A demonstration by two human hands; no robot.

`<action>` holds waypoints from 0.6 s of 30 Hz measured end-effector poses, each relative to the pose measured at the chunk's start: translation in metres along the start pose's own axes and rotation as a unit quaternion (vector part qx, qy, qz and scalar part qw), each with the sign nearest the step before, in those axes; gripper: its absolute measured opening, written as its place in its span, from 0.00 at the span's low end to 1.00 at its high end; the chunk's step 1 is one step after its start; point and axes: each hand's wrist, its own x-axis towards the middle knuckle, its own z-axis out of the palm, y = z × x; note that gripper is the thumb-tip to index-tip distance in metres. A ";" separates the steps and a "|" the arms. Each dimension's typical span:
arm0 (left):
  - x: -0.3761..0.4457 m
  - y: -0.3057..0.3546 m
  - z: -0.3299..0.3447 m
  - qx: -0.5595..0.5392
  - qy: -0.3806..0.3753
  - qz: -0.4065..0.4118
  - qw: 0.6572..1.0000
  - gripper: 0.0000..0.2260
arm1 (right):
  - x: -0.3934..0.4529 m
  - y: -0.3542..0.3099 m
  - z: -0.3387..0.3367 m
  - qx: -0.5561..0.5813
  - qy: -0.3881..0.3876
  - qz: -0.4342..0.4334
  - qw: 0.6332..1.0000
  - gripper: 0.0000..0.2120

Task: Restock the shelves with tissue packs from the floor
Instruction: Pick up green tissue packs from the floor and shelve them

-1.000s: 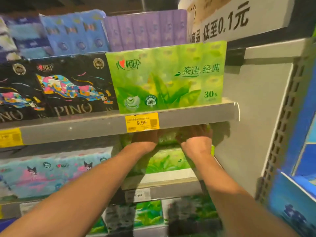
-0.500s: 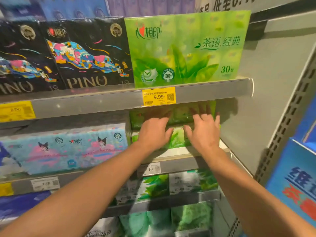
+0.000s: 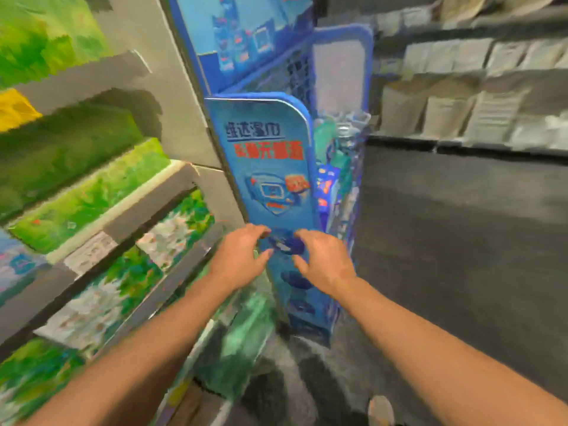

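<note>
Head view shows both hands empty: left hand and right hand hang in the air with fingers loosely spread, holding nothing, in front of a blue stand. Green packs sit on the shelves at left. Packs on the floor cannot be made out; the picture is blurred. Risk, I judge: with 2 hands reaching blind, they may bump the stand.

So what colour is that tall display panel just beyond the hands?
Blue, with red and dark lettering; the panel shows only in the blurred head view.
</note>
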 end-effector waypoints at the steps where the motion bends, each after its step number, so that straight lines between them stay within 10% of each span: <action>1: 0.005 0.025 0.018 -0.014 -0.031 0.025 0.999 0.20 | -0.024 0.026 -0.011 -0.009 0.005 0.036 0.999 0.21; 11: 0.040 0.333 0.212 -0.091 -0.251 0.206 0.941 0.24 | -0.271 0.280 -0.109 -0.011 0.052 0.357 0.932 0.25; 18: 0.011 0.500 0.372 -0.116 -0.407 0.189 0.886 0.23 | -0.411 0.421 -0.118 0.052 0.024 0.512 0.857 0.28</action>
